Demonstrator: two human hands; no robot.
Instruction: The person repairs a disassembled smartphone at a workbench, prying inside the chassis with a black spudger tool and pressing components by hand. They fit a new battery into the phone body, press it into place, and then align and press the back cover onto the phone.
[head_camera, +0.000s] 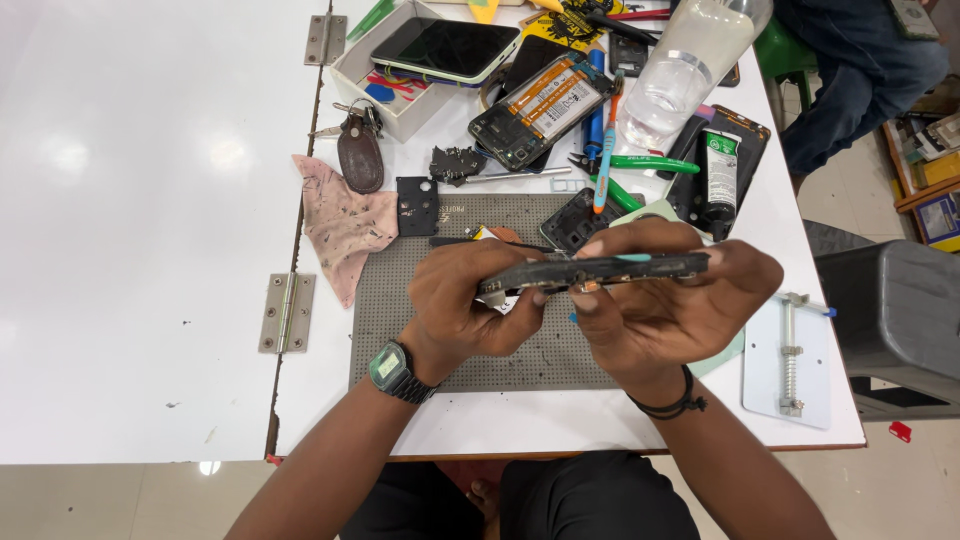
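While the thin dark phone body (600, 270) is held edge-on above the grey perforated work mat (400, 330), the left hand (465, 305) pinches its left end with curled fingers and the right hand (665, 305) clamps its right half. A twist between the two grips could bend it — or it could slip down onto the mat. Far of the hands lie an opened phone with an orange-labelled battery (540, 110) and a clear plastic bottle (685, 65); open room lies left.
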